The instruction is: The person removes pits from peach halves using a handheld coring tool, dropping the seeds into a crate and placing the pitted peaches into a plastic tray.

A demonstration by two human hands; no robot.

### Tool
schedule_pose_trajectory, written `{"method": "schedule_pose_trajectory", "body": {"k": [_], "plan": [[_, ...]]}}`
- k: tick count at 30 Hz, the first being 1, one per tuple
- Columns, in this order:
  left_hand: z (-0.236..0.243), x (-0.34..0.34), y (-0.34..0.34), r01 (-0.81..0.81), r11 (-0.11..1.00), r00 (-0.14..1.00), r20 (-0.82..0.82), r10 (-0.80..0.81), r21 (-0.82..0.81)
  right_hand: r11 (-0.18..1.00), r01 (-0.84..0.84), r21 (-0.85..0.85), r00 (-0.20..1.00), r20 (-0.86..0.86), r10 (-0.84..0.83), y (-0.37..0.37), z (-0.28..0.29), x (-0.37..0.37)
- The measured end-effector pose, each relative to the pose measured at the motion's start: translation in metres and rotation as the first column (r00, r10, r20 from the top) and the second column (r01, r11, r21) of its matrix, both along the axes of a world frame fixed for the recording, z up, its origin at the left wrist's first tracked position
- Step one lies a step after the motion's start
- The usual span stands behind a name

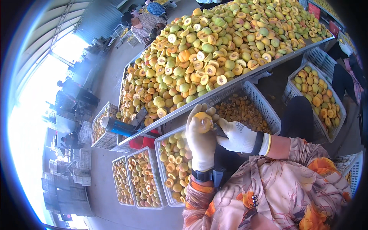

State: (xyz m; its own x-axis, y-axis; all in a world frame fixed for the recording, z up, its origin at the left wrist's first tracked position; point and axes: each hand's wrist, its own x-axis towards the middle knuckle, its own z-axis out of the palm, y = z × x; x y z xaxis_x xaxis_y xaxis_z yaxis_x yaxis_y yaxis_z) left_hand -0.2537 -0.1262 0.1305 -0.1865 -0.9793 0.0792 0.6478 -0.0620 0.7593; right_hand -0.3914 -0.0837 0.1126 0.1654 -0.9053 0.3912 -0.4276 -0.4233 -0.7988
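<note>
My left hand, in a pale work glove stained at the fingers, is closed around a yellow peach half with its cut side up. My right hand, in a white glove with a dark cuff band, grips a small dark-handled tool right beside the fruit. The tool's working end is mostly hidden between the fingers and the peach. Below and beyond the hands sits a crate of brown peach pits and scraps. At the left forearm stands a white crate of peach halves.
A metal-edged table heaped with peaches spans the far side. A blue bottle stands at its left corner above a red container. More fruit crates stand left, another right. Other people are around.
</note>
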Motion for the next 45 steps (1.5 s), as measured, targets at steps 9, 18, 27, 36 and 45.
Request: {"method": "schedule_pose_trajectory", "body": {"k": [9, 18, 27, 36, 45], "plan": [[0.013, -0.011, 0.015, -0.242, 0.962, 0.941, 0.211, 0.264, -0.125, 0.996, 0.047, 0.069, 0.998, -0.041, -0.044, 0.015, 0.013, 0.008], [0.015, -0.002, 0.027, -0.313, 0.888, 0.833, 0.352, 0.427, -0.336, 0.973, -0.174, 0.148, 0.983, 0.08, 0.164, 0.018, 0.018, 0.008], [0.017, -0.008, 0.014, 0.01, 0.984, 0.97, 0.241, 0.034, -0.179, 0.391, -0.739, 0.549, 0.657, 0.716, 0.237, 0.007, 0.026, -0.021], [-0.042, 0.058, -0.008, -0.291, 0.945, 0.811, 0.486, 0.327, -0.151, 0.398, -0.61, 0.686, 0.792, 0.514, 0.328, -0.021, -0.017, -0.05], [-0.274, 0.3, 0.151, -0.392, 0.92, -0.489, 0.841, -0.231, 0.024, 0.643, -0.024, 0.766, 0.851, -0.322, 0.415, -0.025, -0.13, -0.065]]}}
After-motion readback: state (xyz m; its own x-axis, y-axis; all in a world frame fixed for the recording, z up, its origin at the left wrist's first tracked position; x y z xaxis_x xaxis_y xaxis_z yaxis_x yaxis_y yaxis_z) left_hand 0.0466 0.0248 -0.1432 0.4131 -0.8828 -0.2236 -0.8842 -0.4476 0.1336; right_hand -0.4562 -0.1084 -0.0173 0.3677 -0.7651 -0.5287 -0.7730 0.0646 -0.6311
